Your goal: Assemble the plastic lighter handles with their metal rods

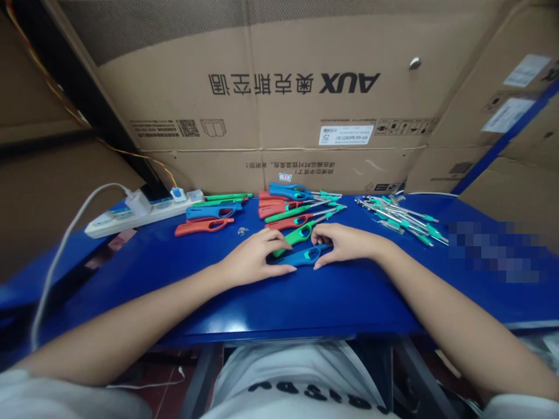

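Both of my hands rest on the blue table [305, 297] around a blue lighter handle [305, 256] that lies flat. My left hand [255, 254] curls over its left end, fingertips touching it. My right hand [345, 242] pinches its right end with bent fingers. A green lighter handle [297, 237] lies just behind, between my two hands. Further back is a pile of red, green and blue long-nosed lighters [297, 209].
Loose handles [209, 216] in red, blue and green lie at the back left beside a white power strip [135, 210] with a cable. Metal tubes with teal tips [402, 224] lie at the back right. Cardboard boxes [288, 99] wall the far edge.
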`<state>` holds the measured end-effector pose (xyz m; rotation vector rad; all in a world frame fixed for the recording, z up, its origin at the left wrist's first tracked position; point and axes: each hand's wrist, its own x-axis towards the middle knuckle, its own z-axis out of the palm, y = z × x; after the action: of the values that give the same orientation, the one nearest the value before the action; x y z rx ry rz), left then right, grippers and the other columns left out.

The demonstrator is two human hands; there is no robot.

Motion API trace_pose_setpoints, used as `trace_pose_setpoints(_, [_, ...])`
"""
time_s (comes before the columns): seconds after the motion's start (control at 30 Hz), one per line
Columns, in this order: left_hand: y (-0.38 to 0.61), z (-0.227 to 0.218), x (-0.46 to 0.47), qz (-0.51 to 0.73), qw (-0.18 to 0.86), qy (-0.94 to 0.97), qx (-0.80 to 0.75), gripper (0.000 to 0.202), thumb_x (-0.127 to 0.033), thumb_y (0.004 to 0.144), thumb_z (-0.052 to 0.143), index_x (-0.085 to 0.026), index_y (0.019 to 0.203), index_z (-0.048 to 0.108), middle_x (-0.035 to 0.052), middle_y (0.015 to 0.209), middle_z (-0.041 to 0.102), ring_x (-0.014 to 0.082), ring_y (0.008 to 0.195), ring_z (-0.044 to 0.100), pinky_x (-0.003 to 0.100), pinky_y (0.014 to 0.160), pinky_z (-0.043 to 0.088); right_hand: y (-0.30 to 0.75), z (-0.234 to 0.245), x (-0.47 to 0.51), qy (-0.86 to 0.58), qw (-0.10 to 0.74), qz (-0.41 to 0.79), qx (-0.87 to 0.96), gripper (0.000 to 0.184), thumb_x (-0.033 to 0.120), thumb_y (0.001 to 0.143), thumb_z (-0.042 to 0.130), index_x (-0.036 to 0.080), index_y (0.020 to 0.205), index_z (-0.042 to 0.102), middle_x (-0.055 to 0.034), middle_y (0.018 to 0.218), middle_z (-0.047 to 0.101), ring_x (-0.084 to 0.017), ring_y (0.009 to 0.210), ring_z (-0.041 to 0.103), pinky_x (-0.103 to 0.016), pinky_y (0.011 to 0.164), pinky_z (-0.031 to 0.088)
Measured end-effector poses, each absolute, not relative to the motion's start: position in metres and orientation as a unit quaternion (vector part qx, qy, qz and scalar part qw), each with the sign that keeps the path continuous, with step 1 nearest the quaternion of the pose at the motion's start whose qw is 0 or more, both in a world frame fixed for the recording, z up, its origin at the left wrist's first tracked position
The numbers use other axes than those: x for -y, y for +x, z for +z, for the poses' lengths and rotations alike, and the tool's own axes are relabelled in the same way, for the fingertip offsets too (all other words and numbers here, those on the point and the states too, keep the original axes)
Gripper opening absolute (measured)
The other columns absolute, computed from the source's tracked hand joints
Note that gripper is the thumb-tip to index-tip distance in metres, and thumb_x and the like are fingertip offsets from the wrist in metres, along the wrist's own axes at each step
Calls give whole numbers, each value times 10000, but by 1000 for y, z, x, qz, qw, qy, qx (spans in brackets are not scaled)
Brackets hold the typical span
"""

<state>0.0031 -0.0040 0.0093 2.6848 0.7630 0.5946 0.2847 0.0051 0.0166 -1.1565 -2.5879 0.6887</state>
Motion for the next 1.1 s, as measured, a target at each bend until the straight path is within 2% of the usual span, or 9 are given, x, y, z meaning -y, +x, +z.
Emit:
trace_pose_setpoints(0.17, [1,6,1,190,119,939,-261,311,-445,881,694,-222,1093,735,81,1109,670,240,1030,605,377,961,481,281,12,-6,-377,135,231,887,556,637,691,790,196,955,578,-20,886,574,-166,761,497,-275,654,415])
trace_pose_setpoints(0.33, [-1,3,-5,180,73,939,-285,326,-435,920,653,-209,1143,728,85,1058,683,256,1027,583,387,932,482,274,12,-2,-370,150,197,896,522,634,744,758,205,965,560,-26,898,578,-178,787,507,-285,690,418])
trace_pose_setpoints(0.6, [1,-2,-5,196,41,934,-296,308,-429,911,664,-194,1100,723,72,989,683,243,966,597,370,876,486,270,17,2,-397,131,159,895,470,576,781,753,198,983,558,-60,936,613,-205,804,555,-300,690,420])
trace_pose_setpoints(0.8, [2,-2,-3,208,6,930,-303,292,-437,879,692,-196,1038,735,58,953,694,242,930,617,370,843,477,266,22,7,-382,109,91,913,374,503,820,742,198,949,569,-89,951,654,-244,855,583,-336,754,413])
trace_pose_setpoints(1.0, [1,-3,-4,213,39,931,-293,282,-375,887,693,-173,1083,707,64,992,690,215,923,651,317,810,514,261,28,13,-389,88,58,915,344,476,842,720,189,929,553,-86,899,652,-240,809,573,-328,723,383])
trace_pose_setpoints(1.1, [1,-5,-4,210,55,935,-280,321,-368,907,678,-157,1149,680,86,1064,683,227,985,655,323,851,531,260,28,14,-389,87,62,915,347,485,843,713,194,924,542,-75,873,644,-231,785,564,-317,706,371])
